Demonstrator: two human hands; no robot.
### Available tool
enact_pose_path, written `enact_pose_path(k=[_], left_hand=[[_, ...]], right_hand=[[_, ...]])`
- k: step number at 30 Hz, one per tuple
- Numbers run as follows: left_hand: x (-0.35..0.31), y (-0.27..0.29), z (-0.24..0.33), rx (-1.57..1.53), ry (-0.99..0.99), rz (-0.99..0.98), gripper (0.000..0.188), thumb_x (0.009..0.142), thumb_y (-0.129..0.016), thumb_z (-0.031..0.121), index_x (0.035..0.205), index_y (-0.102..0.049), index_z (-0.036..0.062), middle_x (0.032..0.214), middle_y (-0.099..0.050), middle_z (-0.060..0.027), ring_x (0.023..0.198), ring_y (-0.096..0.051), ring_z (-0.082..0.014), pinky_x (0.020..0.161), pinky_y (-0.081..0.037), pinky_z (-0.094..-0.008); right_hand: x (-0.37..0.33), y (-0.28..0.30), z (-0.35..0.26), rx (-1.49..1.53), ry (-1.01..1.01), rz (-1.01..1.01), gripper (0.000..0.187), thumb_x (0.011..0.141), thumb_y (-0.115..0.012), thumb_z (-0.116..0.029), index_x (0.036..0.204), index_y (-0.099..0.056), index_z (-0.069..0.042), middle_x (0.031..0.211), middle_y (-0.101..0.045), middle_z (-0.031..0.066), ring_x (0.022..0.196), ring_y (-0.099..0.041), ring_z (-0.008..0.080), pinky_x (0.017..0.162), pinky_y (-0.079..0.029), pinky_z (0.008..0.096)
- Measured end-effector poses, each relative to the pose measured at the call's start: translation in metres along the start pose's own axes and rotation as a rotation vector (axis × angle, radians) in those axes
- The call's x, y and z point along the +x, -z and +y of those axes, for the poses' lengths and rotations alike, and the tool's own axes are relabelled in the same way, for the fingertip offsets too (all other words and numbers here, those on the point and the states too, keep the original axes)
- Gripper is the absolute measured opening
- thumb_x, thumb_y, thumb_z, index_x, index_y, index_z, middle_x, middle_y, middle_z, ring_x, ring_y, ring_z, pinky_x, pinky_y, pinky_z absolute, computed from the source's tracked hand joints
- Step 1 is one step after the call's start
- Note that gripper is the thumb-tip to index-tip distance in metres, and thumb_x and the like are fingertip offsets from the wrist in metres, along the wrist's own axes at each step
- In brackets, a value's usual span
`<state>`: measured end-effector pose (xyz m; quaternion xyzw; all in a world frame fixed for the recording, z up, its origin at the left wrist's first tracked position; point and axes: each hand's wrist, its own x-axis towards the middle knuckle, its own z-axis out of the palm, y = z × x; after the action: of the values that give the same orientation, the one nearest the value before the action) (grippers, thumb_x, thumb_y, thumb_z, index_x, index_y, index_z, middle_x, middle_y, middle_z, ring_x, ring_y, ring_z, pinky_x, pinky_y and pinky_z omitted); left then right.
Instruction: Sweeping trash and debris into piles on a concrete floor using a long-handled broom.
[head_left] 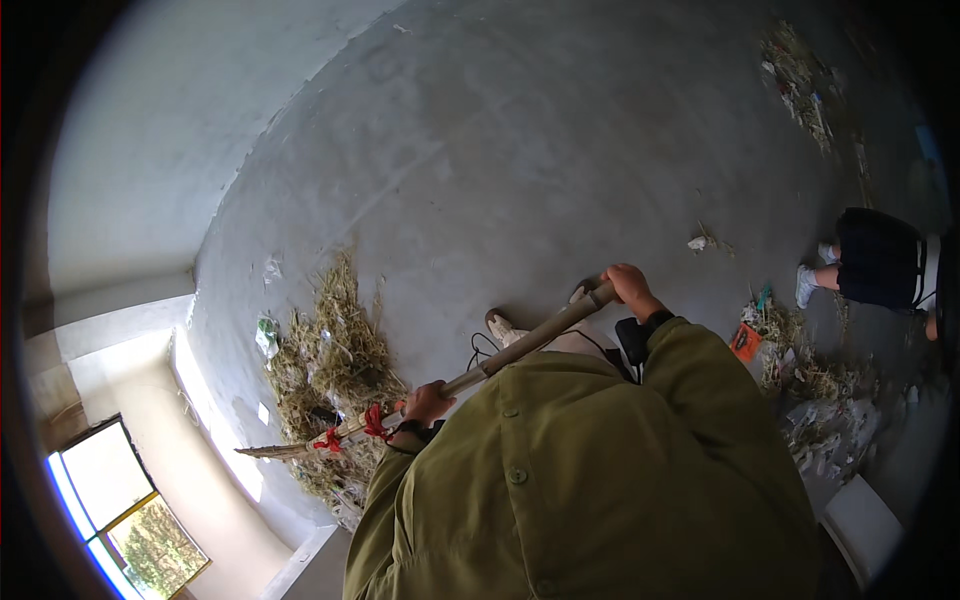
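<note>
A long bamboo pole (530,341) slants across the front of my body, its right end higher in the picture than its left. My right hand (630,288) wraps round the upper right end. Lower on the pole, my left hand (428,403) is closed round it, close to a red cloth tie (375,422). Beyond that hand a second red tie (328,440) is knotted on, and the pole narrows to a rough, pale tip at the left. That tip crosses over a heap of straw and litter (325,365); whether it touches the heap I cannot tell.
Grey concrete floor (520,170) stretches ahead. Another litter heap (820,375) lies right, with more straw (800,85) far right. A person in dark clothes (878,260) stands at the right edge. A white box-like object (865,530) is lower right; a window (130,510) is lower left.
</note>
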<state>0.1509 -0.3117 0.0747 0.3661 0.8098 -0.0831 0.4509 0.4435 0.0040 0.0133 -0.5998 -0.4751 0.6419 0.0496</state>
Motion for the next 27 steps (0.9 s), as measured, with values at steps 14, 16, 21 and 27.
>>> enact_pose_path(k=[14,16,21,27], left_hand=[[0.069,0.074,0.129,0.06,-0.418,-0.083,0.037,0.066,-0.064,0.032,0.096,-0.057,0.0122,0.084,-0.061,-0.0118,0.084,-0.057,-0.0297,0.074,-0.044,-0.0384],[0.078,0.086,0.165,0.11,-0.626,-0.041,0.037,0.066,-0.064,0.032,0.096,-0.057,0.0123,0.082,-0.061,-0.0123,0.083,-0.057,-0.0298,0.073,-0.044,-0.0385],[0.059,0.1,0.28,0.099,-0.949,0.031,0.03,0.066,-0.066,0.026,0.088,-0.057,0.0074,0.072,-0.06,-0.0126,0.072,-0.057,-0.0305,0.065,-0.044,-0.0382],[0.017,0.087,0.396,0.102,-1.26,-0.12,0.028,0.067,-0.065,0.025,0.089,-0.057,0.0085,0.072,-0.059,-0.0122,0.072,-0.057,-0.0303,0.067,-0.044,-0.0374]], right_hand=[[-0.088,0.124,-0.073,0.665,0.478,0.49,0.02,0.072,-0.045,-0.011,0.087,-0.053,-0.001,0.071,-0.056,0.0082,0.062,-0.054,0.0177,0.059,-0.044,0.0292],[-0.124,0.159,-0.089,0.777,0.581,0.512,0.02,0.072,-0.046,-0.01,0.09,-0.052,-0.002,0.074,-0.054,0.0077,0.064,-0.053,0.0168,0.059,-0.044,0.0289],[-0.246,0.23,-0.114,0.817,0.928,0.719,0.021,0.076,-0.05,-0.009,0.097,-0.048,-0.006,0.077,-0.05,0.0041,0.063,-0.049,0.013,0.06,-0.042,0.0268],[-0.408,0.268,-0.109,0.461,1.389,0.856,0.023,0.081,-0.038,-0.009,0.102,-0.042,-0.001,0.088,-0.042,0.0048,0.065,-0.038,0.01,0.064,-0.034,0.0245]])
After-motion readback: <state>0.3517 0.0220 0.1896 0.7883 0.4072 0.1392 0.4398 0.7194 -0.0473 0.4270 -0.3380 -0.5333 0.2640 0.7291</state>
